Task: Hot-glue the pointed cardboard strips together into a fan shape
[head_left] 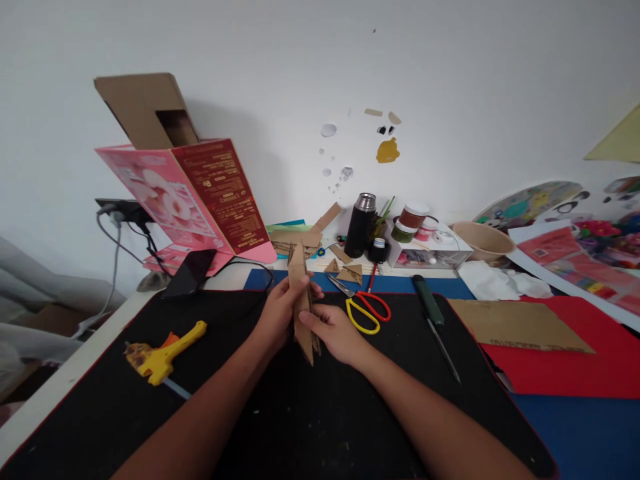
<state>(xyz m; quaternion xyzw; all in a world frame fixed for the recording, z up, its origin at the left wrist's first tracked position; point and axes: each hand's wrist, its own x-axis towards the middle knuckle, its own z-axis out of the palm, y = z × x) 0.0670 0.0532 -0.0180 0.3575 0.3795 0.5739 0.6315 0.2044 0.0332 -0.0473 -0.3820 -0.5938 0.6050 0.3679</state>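
Both hands hold a folded, layered piece of brown cardboard point(301, 320) above the black mat, its long side pointing away from me and a pointed end toward me. My left hand point(280, 303) grips its left side near the top, with the thumb over the upper face. My right hand point(337, 330) pinches it from the right, lower down, its thumb pressed on the face. Just right of the hands lie open scissors point(361, 303) with one yellow and one red handle. Left of my forearm rests a yellow glue gun point(165, 353) with a glue stick in its back.
A green-handled cutter point(430, 303) and a flat cardboard sheet point(520, 325) lie to the right. Behind stand a black thermos point(361, 227), paint jars point(413, 217) and cardboard scraps point(350, 273). At the left are a phone point(190, 273) and a pink box point(170, 200).
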